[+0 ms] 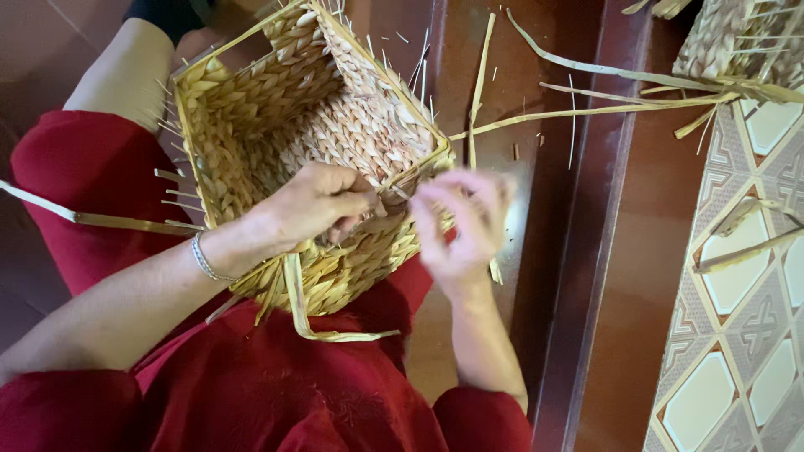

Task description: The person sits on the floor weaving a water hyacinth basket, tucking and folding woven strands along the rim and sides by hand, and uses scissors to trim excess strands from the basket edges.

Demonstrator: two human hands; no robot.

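Observation:
A square woven straw basket (301,125) rests on my lap, its opening facing up toward me. My left hand (314,205) is closed over the basket's near rim, pinching a flat straw strand there. My right hand (461,222), blurred by motion, is at the same corner of the rim with fingers curled around a strand. A loose straw strip (306,314) hangs down from the basket's near side over my red clothing. A silver bracelet (203,258) circles my left wrist.
Long loose straw strands (586,109) lie across the dark brown wooden floor on the right. Another woven piece (737,38) sits at the top right corner. Patterned tiles (745,318) cover the right edge. A strand (92,219) pokes out to the left.

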